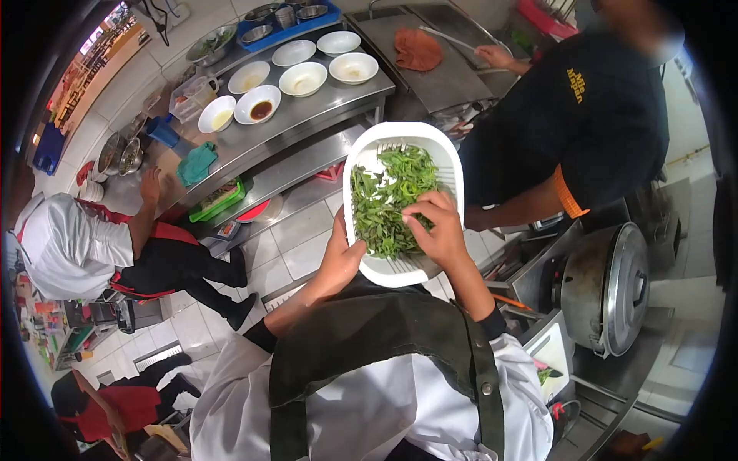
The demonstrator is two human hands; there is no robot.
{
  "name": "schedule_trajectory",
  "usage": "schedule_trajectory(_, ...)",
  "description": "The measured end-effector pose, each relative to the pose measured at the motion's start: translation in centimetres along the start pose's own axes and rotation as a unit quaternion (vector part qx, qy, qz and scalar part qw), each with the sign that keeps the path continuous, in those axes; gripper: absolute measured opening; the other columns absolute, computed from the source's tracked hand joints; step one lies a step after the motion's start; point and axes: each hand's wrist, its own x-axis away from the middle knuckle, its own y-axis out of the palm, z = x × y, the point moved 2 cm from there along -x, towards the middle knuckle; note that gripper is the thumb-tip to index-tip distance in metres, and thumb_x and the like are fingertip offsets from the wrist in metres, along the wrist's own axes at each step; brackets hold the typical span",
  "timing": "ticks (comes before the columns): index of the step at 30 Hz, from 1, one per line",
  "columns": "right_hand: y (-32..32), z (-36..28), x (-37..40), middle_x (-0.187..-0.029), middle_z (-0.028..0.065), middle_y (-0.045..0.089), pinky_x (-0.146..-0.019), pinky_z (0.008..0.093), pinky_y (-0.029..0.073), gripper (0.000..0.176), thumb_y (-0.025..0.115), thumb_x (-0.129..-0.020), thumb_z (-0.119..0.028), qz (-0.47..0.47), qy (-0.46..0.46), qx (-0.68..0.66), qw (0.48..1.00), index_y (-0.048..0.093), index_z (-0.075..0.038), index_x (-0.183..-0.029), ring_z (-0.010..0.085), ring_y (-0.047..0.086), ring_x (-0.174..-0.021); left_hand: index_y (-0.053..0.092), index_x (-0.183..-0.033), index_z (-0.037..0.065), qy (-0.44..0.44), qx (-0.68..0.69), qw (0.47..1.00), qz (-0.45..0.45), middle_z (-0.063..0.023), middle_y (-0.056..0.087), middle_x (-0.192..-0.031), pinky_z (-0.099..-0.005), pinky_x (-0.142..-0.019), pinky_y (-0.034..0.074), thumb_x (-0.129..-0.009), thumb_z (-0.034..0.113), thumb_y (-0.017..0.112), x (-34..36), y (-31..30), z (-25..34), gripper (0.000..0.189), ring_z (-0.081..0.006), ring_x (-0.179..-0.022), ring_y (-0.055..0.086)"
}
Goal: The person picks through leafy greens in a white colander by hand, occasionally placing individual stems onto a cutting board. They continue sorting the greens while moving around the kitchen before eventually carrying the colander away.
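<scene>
Head view: mid-frame, the left hand point(340, 252) clamps the side of the white basket point(400, 133), while the right hand point(440, 232) pinches green leaves point(411, 165) inside it. Apparently sorting through them, which calls for a level basket and light fingertips; bowls point(303, 79) sit on the worktop point(323, 106), upper centre

Open air over the tiled floor point(304, 237) lets a hand pass between the white basket point(400, 132) and the front edge of the worktop point(323, 110). A bare strip follows that edge from the right corner to the green cloth point(197, 164). Seven bowls point(303, 79) crowd behind it; the blue tray point(288, 33) blocks the back edge. A co-worker's hand point(151, 184) obstructs the left end.
</scene>
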Motion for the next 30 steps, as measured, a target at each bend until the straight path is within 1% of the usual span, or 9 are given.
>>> schedule_trajectory(4, -1.2, 0.1, -0.2, -0.08, 0.0097, 0.055, -0.067, 0.0292, 0.039, 0.011, 0.064, -0.067, -0.001, -0.055, 0.178, -0.235, 0.954, 0.06, -0.002, -0.077, 0.0237, 0.051, -0.075, 0.015, -0.133, -0.002, -0.025, 0.015, 0.999, -0.035, -0.0148, 0.033, -0.128, -0.0288, -0.1, 0.021, -0.068, -0.008, 0.038, -0.3, -0.5, 0.3, 0.069, -0.0204, -0.12, 0.031)
schedule_trajectory(8, -1.6, -1.0, 0.1, -0.09, 0.0104, 0.057, -0.071, 0.033, 0.042, 0.017, 0.062, -0.067, 0.003, -0.147, 0.065, 0.014, 0.987, 0.061, -0.002, -0.083, 0.0265, 0.053, -0.082, 0.017, -0.132, -0.001, -0.008, 0.026, 0.999, -0.039, -0.0149, 0.034, -0.128, -0.0287, -0.1, 0.022, -0.068, -0.008, 0.039, -0.6, -0.6, 0.3, 0.068, -0.0197, -0.12, 0.031)
schedule_trajectory(13, 0.9, -1.7, -1.8, -0.079, 0.0093, 0.052, -0.067, 0.0372, 0.039, 0.014, 0.063, -0.063, 0.0, -0.067, 0.023, 0.101, 0.992, 0.061, -0.003, -0.077, 0.0283, 0.049, -0.076, 0.018, -0.132, -0.001, 0.006, 0.002, 0.998, -0.054, -0.0151, 0.036, -0.125, -0.0286, -0.099, 0.024, -0.069, -0.008, 0.04, -0.9, -0.7, 0.4, 0.066, -0.0196, -0.118, 0.033)
schedule_trajectory(16, 2.9, -0.7, -1.5, -0.079, 0.0069, 0.053, -0.065, 0.0353, 0.037, 0.011, 0.063, -0.063, -0.001, -0.089, -0.004, 0.235, 0.968, 0.061, -0.005, -0.073, 0.0257, 0.049, -0.074, 0.019, -0.131, -0.001, 0.006, 0.01, 0.998, -0.065, -0.0152, 0.037, -0.123, -0.0288, -0.098, 0.025, -0.07, -0.008, 0.04, -1.0, -0.7, 0.5, 0.065, -0.0202, -0.116, 0.035)
schedule_trajectory(20, 1.4, -1.8, -1.5, -0.072, 0.006, 0.053, -0.065, 0.0332, 0.036, 0.009, 0.065, -0.063, -0.003, -0.039, 0.012, 0.194, 0.98, 0.062, -0.005, -0.071, 0.0236, 0.049, -0.073, 0.017, -0.132, -0.001, 0.008, 0.01, 0.997, -0.072, -0.016, 0.037, -0.124, -0.0287, -0.098, 0.025, -0.07, -0.008, 0.04, -1.3, -0.9, 0.4, 0.066, -0.0201, -0.117, 0.034)
schedule_trajectory(23, -0.3, -1.1, -1.1, -0.071, 0.0075, 0.055, -0.066, 0.0322, 0.038, 0.008, 0.066, -0.064, -0.004, -0.017, 0.083, 0.033, 0.996, 0.063, -0.003, -0.072, 0.023, 0.05, -0.073, 0.015, -0.132, -0.002, 0.0, 0.022, 0.997, -0.073, -0.0168, 0.036, -0.124, -0.0288, -0.099, 0.025, -0.07, -0.007, 0.04, -1.3, -0.7, 0.3, 0.067, -0.0205, -0.118, 0.034)
schedule_trajectory(26, -1.3, -1.1, -1.0, -0.07, 0.0094, 0.056, -0.067, 0.0319, 0.039, 0.007, 0.066, -0.065, -0.004, -0.034, 0.15, -0.007, 0.988, 0.063, -0.001, -0.071, 0.0227, 0.051, -0.074, 0.015, -0.132, -0.002, 0.017, 0.012, 0.998, -0.066, -0.0171, 0.036, -0.124, -0.0289, -0.099, 0.024, -0.07, -0.007, 0.04, -1.4, -0.8, 0.4, 0.067, -0.0209, -0.119, 0.033)
schedule_trajectory(27, -1.4, -1.2, -1.1, -0.076, 0.0093, 0.056, -0.069, 0.0332, 0.039, 0.012, 0.067, -0.065, -0.004, -0.037, 0.142, 0.001, 0.989, 0.063, -0.002, -0.075, 0.0243, 0.051, -0.076, 0.015, -0.132, -0.002, 0.012, 0.003, 0.998, -0.065, -0.0171, 0.036, -0.125, -0.0289, -0.099, 0.024, -0.07, -0.007, 0.04, -1.3, -0.8, 0.4, 0.067, -0.021, -0.119, 0.033)
schedule_trajectory(30, -1.4, -2.9, -1.0, -0.084, 0.0089, 0.055, -0.073, 0.0348, 0.038, 0.019, 0.068, -0.064, -0.006, 0.047, 0.133, 0.216, 0.966, 0.063, -0.004, -0.082, 0.0266, 0.05, -0.081, 0.015, -0.132, -0.002, 0.005, 0.007, 0.998, -0.066, -0.0172, 0.036, -0.125, -0.029, -0.099, 0.024, -0.07, -0.008, 0.04, -1.1, -1.0, -0.3, 0.068, -0.0211, -0.12, 0.032)
